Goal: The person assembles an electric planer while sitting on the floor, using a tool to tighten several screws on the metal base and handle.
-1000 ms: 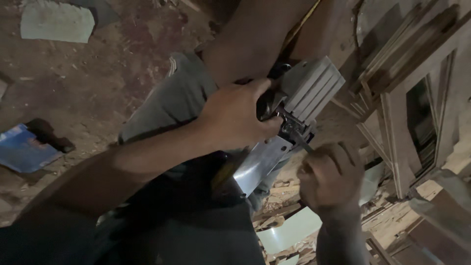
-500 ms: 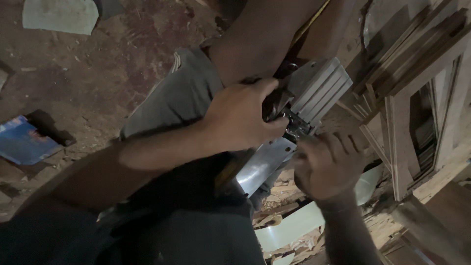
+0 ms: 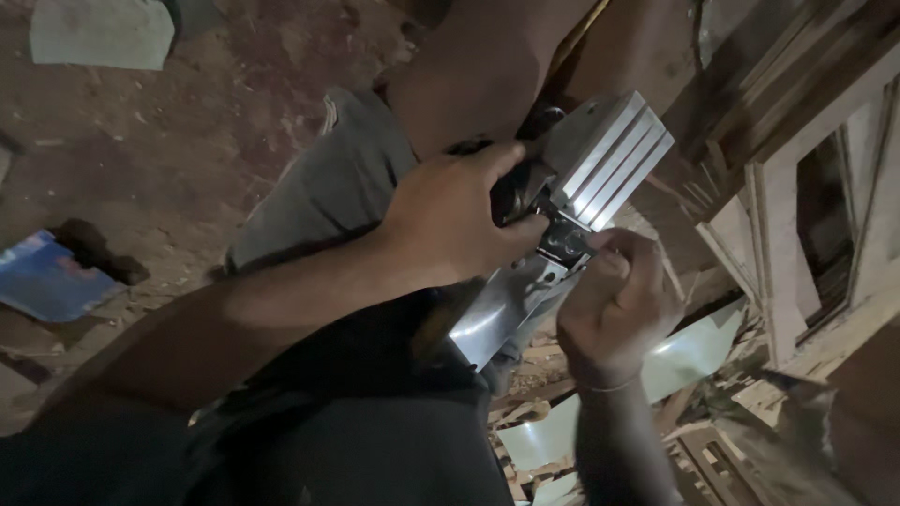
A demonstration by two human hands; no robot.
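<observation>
A grey metal power tool (image 3: 600, 159) with a grooved flat plate rests upside down on my lap. My left hand (image 3: 450, 220) grips the tool's dark body just left of the plate. My right hand (image 3: 614, 305) is curled into a fist right under the plate, its fingertips pinched at a small dark fitting (image 3: 567, 242) on the tool. What those fingers hold is too small to make out. A shiny flat metal base (image 3: 497, 319) of the tool slopes down between both hands.
Reddish dirt floor (image 3: 187, 159) lies to the left, with a pale flat slab (image 3: 98, 33) at the top and a blue flat object (image 3: 42, 281) beside a dark block. Wooden frames (image 3: 787, 215) and wood scraps (image 3: 712, 412) crowd the right side.
The view has shifted slightly; both hands stay on the tool. My right hand has crept up a little closer to the fitting under the grooved plate.
</observation>
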